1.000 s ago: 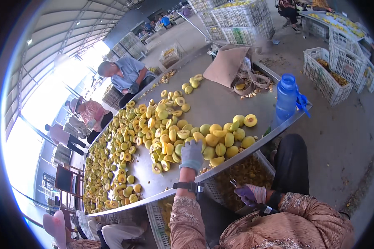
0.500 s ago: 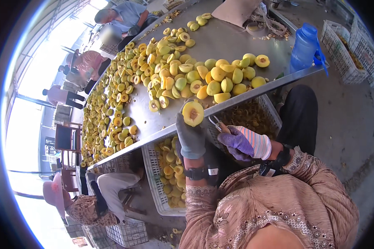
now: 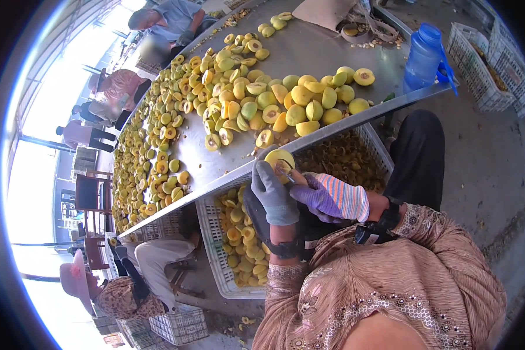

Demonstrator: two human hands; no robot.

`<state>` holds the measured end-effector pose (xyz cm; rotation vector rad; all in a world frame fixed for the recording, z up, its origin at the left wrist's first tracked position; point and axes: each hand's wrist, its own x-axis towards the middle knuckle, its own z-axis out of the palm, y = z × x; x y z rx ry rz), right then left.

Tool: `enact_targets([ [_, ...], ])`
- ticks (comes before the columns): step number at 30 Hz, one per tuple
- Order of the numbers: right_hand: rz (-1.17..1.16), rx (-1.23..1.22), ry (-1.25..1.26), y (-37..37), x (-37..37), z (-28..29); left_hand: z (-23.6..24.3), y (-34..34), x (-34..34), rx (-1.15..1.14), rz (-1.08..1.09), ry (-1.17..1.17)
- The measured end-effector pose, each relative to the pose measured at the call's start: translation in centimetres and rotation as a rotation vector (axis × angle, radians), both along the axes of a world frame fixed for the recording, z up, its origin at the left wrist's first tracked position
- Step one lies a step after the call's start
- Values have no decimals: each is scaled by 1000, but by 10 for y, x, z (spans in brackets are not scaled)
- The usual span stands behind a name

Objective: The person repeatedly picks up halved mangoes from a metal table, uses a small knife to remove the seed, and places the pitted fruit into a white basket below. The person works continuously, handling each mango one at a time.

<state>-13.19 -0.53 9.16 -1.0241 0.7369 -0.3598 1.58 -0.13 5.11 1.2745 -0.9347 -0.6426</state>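
Observation:
Just beyond the table's near edge, my left hand (image 3: 276, 201), in a grey glove, grips a yellow peach half (image 3: 280, 156) with its cut face turned to the right. My right hand (image 3: 335, 198), in a purple and striped glove, is closed around a pitting tool (image 3: 298, 177) with a wooden handle. The tool's metal loop is at the middle of the cut face; its tip is partly hidden in the flesh. Many peach halves (image 3: 239, 90) lie heaped on the metal table (image 3: 326, 55) above my hands.
Below the table edge stand a crate of brown scraps (image 3: 381, 150) and a white crate (image 3: 210, 248) of peach halves. A blue bottle (image 3: 424, 55) stands at the table's right corner. A person in a pink hat (image 3: 76, 277) sits at the left; others work along the far side.
The tool has come left and up to the peach half, and its loop now meets the cut face. My left hand has tilted the half toward the right hand.

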Motion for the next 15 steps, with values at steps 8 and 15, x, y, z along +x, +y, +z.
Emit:
enact_targets([
  [8,105,32,76,0,-2,5,16,9,-4,91,-83,94],
  [15,188,266,-108,-3,-12,-14,15,10,-3,145,-129,96],
])
